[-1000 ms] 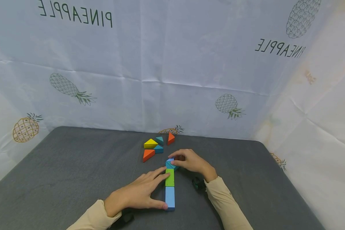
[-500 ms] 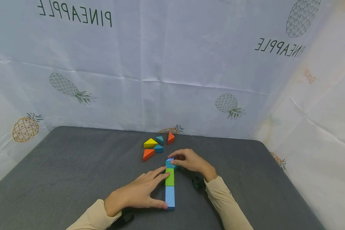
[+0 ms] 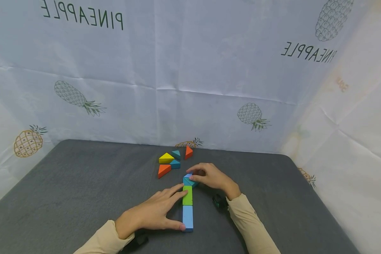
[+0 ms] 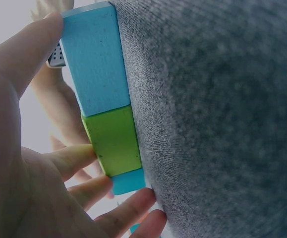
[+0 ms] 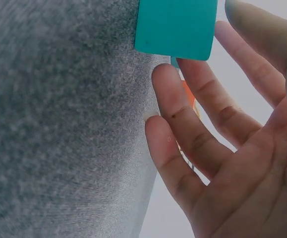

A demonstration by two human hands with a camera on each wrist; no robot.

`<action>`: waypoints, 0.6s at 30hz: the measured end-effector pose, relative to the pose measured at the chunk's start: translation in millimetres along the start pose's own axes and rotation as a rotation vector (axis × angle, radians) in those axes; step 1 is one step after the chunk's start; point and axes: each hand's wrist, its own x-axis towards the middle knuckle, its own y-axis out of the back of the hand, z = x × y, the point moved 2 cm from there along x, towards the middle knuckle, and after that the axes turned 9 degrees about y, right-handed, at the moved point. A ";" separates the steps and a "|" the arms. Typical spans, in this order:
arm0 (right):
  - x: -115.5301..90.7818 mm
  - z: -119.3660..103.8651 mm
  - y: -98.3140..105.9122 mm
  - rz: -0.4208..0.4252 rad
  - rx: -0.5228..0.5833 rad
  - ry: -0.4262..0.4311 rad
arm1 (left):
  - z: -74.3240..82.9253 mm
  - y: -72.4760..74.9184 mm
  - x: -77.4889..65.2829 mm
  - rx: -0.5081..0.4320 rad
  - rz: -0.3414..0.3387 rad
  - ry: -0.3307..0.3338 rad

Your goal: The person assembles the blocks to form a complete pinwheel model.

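A pale cloth (image 3: pixel 190 53) printed with pineapples hangs behind everything, meeting the far edge of the grey worktop (image 3: pixel 82 183). Two beige sleeves come in from the near side, the left sleeve (image 3: pixel 103 236) and the right sleeve (image 3: pixel 252 225). The left hand (image 3: pixel 152 213) lies spread, its fingers nearly straight — thumb against the near end of the row of blocks, fingertips along its left side. The right hand (image 3: pixel 212 176) curls over the row's far end, thumb and forefinger pinching a small light-blue piece (image 3: pixel 188 175).

That row runs up the middle of the worktop, pointing at the far edge. Its longest member, a light-blue block (image 3: pixel 188 217), lies nearest; a green block (image 3: pixel 188 197) touches it end to end. Beyond the green come small teal pieces (image 3: pixel 185 182), partly covered by the right hand.

Between the row and the far edge sit loose wedges: a yellow wedge (image 3: pixel 166 158), two orange wedges (image 3: pixel 164 170), and smaller blue (image 3: pixel 175 164) and teal ones (image 3: pixel 176 154).
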 end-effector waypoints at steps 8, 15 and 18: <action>0.8 0.3 -1.2 0.037 -0.010 0.023 | -0.8 -0.4 -1.0 -0.001 -0.007 0.014; -0.5 1.6 -1.5 0.131 -0.037 0.035 | -2.3 -1.9 -0.4 0.010 -0.001 0.017; -0.4 2.5 -1.4 0.157 -0.042 0.027 | -1.9 -1.8 -0.5 0.009 0.001 0.016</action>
